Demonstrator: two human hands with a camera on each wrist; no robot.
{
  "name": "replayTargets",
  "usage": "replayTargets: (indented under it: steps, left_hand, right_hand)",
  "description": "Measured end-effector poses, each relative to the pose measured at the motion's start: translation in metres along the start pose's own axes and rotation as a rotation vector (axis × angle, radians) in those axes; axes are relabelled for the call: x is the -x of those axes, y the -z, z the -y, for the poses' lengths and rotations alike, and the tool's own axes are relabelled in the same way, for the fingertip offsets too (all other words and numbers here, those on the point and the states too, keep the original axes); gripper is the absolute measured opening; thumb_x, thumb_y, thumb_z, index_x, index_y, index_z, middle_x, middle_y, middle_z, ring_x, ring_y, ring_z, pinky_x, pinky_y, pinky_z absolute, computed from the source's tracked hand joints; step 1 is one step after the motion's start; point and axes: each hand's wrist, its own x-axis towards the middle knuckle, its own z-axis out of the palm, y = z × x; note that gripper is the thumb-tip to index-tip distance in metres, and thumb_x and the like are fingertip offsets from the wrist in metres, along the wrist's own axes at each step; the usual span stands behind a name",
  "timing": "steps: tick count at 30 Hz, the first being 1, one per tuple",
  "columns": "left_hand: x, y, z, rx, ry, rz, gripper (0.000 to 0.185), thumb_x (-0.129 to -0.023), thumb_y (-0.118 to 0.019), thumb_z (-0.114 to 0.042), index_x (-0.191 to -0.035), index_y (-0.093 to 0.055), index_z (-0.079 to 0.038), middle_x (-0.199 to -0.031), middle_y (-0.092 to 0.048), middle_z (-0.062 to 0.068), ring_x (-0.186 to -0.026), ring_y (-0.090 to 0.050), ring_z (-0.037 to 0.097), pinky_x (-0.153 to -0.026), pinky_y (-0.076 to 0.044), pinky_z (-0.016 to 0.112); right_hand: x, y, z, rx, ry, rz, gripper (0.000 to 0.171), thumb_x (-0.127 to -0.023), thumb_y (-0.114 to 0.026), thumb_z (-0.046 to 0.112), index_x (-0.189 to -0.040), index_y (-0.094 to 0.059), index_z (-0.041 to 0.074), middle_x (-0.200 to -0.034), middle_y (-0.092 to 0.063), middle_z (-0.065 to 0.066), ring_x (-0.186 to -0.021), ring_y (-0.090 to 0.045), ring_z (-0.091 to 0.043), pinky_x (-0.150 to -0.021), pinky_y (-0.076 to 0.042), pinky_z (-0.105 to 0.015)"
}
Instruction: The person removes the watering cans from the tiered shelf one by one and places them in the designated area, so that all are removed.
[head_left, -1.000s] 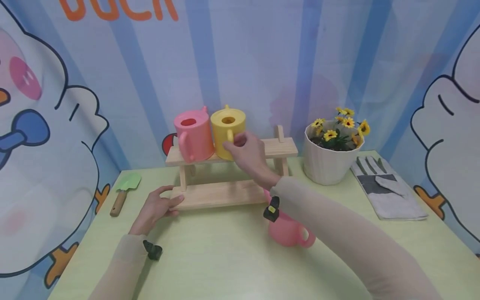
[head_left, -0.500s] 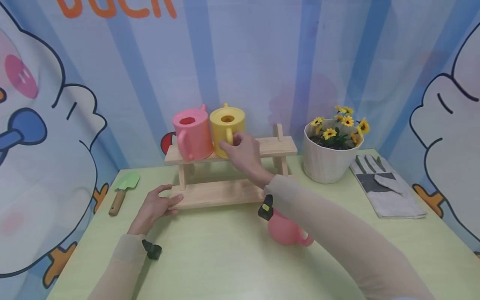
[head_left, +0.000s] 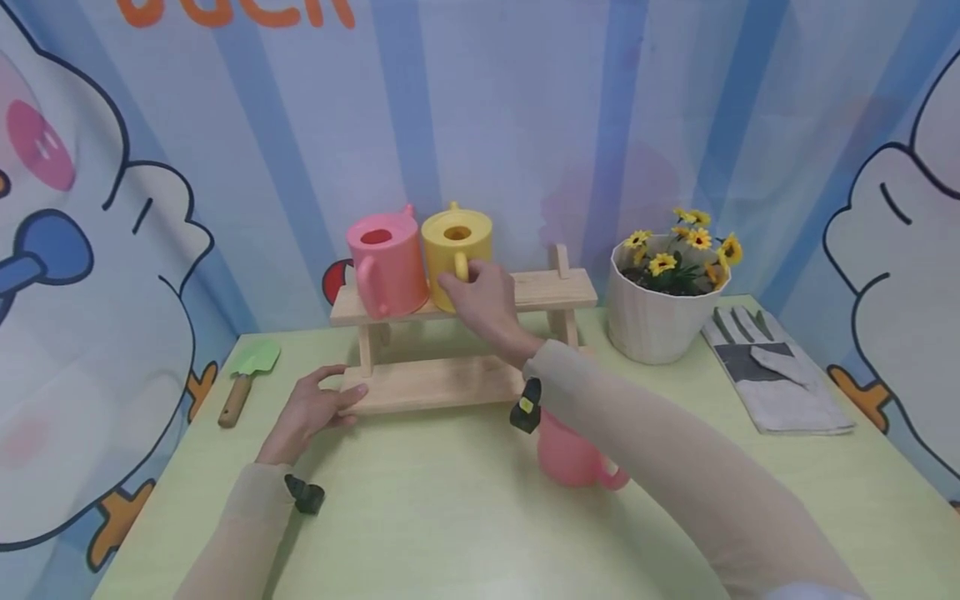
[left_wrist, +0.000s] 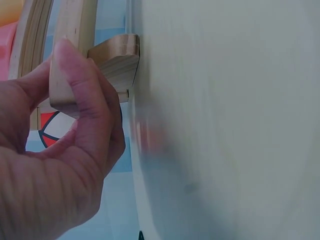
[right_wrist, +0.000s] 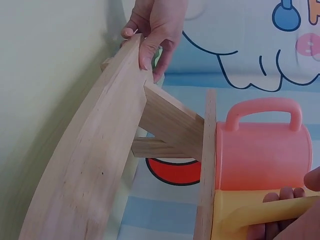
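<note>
right hand [head_left: 486,302] gripping yellow can [head_left: 457,246] (by handle)

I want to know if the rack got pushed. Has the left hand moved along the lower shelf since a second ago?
No. The left hand grips the lower shelf at its left end, as before.

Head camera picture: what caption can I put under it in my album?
Right hand grips the yellow watering can on the wooden shelf; left hand holds its lower board.

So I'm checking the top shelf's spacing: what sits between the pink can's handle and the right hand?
In the head view, only the yellow watering can; the right hand grips its handle, right beside the pink watering can.
</note>
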Motion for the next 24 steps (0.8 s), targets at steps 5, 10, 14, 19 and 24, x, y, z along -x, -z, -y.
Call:
replayTargets:
  steps: [5, 10, 14, 19, 24]
  left_hand:
    - [-0.0006, -0.0001, -0.0005, 0.007, -0.002, 0.002, 0.092, -0.103, -0.077, -0.042, -0.172, -0.027, -0.007, -0.125, -0.069, 0.015, -0.071, -0.075, 0.004, -0.075, -0.062, 0.019]
    - [-0.0007, -0.0009, 0.0001, 0.007, 0.0, 0.001, 0.091, -0.103, -0.077, -0.041, -0.172, -0.028, -0.007, -0.122, -0.07, 0.014, -0.071, -0.075, 0.004, -0.074, -0.062, 0.019]
    - [-0.0006, -0.0007, -0.0001, 0.0, 0.004, -0.003, 0.091, -0.103, -0.077, -0.042, -0.172, -0.028, -0.007, -0.132, -0.067, 0.018, -0.072, -0.075, 0.004, -0.075, -0.062, 0.019]
    - [0.0002, -0.0003, -0.0009, -0.005, 0.011, -0.006, 0.093, -0.103, -0.077, -0.043, -0.172, -0.027, -0.007, -0.144, -0.061, 0.024, -0.073, -0.076, 0.004, -0.076, -0.061, 0.018]
    - [0.0021, -0.0019, -0.0011, 0.01, 0.003, -0.004, 0.09, -0.104, -0.077, -0.04, -0.172, -0.027, -0.008, -0.13, -0.068, 0.015, -0.073, -0.076, 0.003, -0.077, -0.062, 0.018]
  right_hand:
    - [-0.0032, -0.0011, 0.0011, -0.044, -0.029, -0.002, 0.027, -0.103, -0.07, 0.026, -0.104, -0.079, 0.001, -0.094, -0.077, -0.008, -0.071, -0.059, -0.011, -0.058, -0.045, -0.022]
    - [-0.0045, -0.0031, -0.0002, -0.09, -0.03, -0.018, 0.027, -0.103, -0.067, 0.023, -0.099, -0.08, 0.0, -0.083, -0.074, -0.003, -0.068, -0.056, -0.011, -0.056, -0.041, -0.022]
    - [-0.0051, -0.0051, -0.0003, -0.147, -0.037, -0.034, 0.026, -0.101, -0.064, 0.021, -0.09, -0.078, 0.002, -0.076, -0.07, 0.002, -0.069, -0.058, -0.011, -0.057, -0.041, -0.023]
    - [-0.0065, -0.0076, -0.0004, -0.22, -0.075, -0.042, 0.026, -0.103, -0.062, 0.021, -0.092, -0.078, 0.002, -0.075, -0.07, 0.003, -0.072, -0.065, -0.01, -0.06, -0.047, -0.021]
    - [-0.0081, -0.0084, -0.0009, -0.283, -0.093, -0.048, 0.026, -0.103, -0.061, 0.018, -0.09, -0.077, 0.002, -0.071, -0.067, 0.003, -0.066, -0.063, -0.007, -0.063, -0.053, -0.021]
